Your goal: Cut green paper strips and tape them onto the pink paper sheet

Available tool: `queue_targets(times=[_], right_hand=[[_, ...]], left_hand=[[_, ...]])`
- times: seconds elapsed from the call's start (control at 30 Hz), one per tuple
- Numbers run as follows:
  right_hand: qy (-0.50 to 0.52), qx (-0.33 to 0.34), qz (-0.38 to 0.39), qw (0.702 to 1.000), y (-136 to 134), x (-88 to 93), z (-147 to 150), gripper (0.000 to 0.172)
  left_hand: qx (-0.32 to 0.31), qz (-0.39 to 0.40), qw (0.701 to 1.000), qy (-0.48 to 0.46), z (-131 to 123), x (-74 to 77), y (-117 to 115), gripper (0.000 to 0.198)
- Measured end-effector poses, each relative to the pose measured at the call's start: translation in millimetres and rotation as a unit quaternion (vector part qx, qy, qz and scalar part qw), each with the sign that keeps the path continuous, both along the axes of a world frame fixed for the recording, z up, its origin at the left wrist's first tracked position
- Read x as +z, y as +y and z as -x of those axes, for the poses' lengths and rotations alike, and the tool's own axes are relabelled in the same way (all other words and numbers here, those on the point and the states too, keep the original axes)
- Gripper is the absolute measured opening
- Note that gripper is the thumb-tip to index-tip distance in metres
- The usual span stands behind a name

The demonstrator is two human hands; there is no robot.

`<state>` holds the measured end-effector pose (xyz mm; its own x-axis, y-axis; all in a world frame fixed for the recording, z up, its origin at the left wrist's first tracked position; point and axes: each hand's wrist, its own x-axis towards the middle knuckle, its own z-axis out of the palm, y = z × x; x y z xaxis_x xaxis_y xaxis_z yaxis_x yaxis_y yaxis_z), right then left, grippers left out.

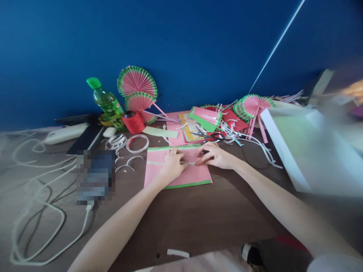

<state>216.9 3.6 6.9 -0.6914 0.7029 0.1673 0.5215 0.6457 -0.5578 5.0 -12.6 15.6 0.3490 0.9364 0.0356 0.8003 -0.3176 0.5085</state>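
Note:
A pink paper sheet [153,174] with green bands along its far and near edges lies flat on the brown table. A narrow pale strip [154,163] crosses its middle from left to right. My left hand [175,166] rests over the middle of the sheet, fingers curled and pressed down on the strip. At the sheet's right side, my right hand [217,155] has thumb and fingertips closed at the strip's right end. The fingertips hide parts of the strip. Just beyond my right hand lie scissors [214,136] with dark handles, partly open.
Rolls of white tape [137,144], a red thread spool [133,122] and a green bottle [107,104] stand left. Pleated fans [137,81] lean on the blue wall. Paper scraps [235,132] lie behind, a white box [280,151] right, a phone [96,177] and cables [61,223] left.

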Motion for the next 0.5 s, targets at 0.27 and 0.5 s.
queue_targets(times=[0.27, 0.5], right_hand=[[-0.012, 0.0, 0.001, 1.0, -1.0, 0.7, 0.7, 0.021], [-0.015, -0.001, 0.003, 1.0, -1.5, 0.5, 0.4, 0.021]], left_hand=[[-0.011, 0.007, 1.0, 0.009, 1.0, 1.6, 3.6, 0.015], [-0.019, 0.018, 1.0, -0.002, 2.9, 1.2, 6.3, 0.013]])
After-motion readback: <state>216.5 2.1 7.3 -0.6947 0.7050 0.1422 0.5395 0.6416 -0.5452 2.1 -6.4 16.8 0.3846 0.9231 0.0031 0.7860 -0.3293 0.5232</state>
